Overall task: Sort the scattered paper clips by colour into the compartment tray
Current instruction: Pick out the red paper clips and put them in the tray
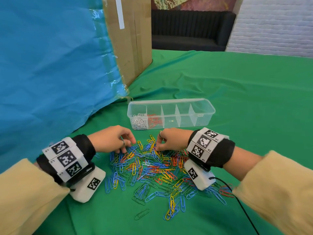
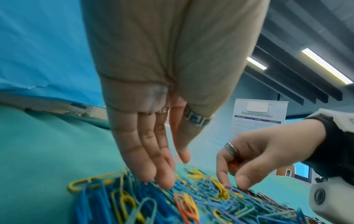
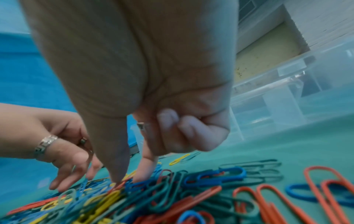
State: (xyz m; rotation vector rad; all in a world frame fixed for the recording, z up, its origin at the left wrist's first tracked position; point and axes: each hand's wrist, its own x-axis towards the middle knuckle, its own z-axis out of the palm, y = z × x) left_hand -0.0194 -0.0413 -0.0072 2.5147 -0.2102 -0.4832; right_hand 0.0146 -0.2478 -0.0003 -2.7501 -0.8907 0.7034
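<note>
left fingers (image 2: 162,174) straight on clip pile (image 1: 152,168) | right hand (image 1: 171,139) pinching red clips (image 2: 234,164)

The green cloth-covered worktop (image 1: 237,92) carries a heap of mixed-colour wire paper clips (image 1: 152,168) at near centre. The clear plastic compartment tray (image 1: 171,114) lies just beyond the heap, long side running left to right. White paper clips (image 1: 139,122) lie in its leftmost compartment; red paper clips (image 1: 155,122) lie in the next compartment to the right. A tall brown cardboard box (image 1: 130,39) stands far left, behind the tray. A blue plastic sheet (image 1: 50,56) occupies the left side.
</note>
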